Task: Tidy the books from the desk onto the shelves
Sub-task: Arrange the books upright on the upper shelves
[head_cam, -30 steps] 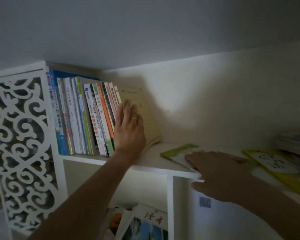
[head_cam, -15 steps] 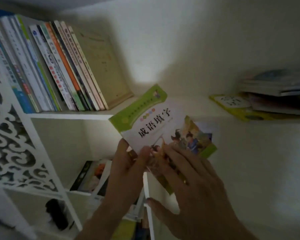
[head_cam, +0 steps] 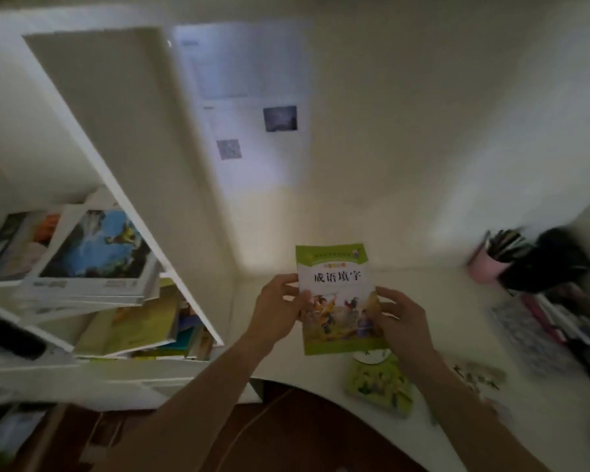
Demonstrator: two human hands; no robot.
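I hold a thin green-and-white book (head_cam: 334, 274) with black characters on its cover, upright above the white desk (head_cam: 286, 352). My left hand (head_cam: 275, 310) grips its left edge and my right hand (head_cam: 404, 318) grips its right edge. Under it a second green book (head_cam: 380, 383) lies flat on the desk. The white shelf unit (head_cam: 123, 137) stands to my left. Its lower compartments hold a stack of books with a blue picture cover (head_cam: 92, 250) on top and several yellow-green books (head_cam: 140, 325) below.
A pink pen cup (head_cam: 487, 264) and a dark holder (head_cam: 549, 264) stand at the desk's back right, with a patterned case (head_cam: 532, 338) and stationery beside them. Papers (head_cam: 249, 107) are stuck to the wall. The desk's curved front edge runs above a brown floor.
The view has dropped from the upper shelf to the desk. Both hands have brought the green book down from the shelf edge and turned it upright over the desk.
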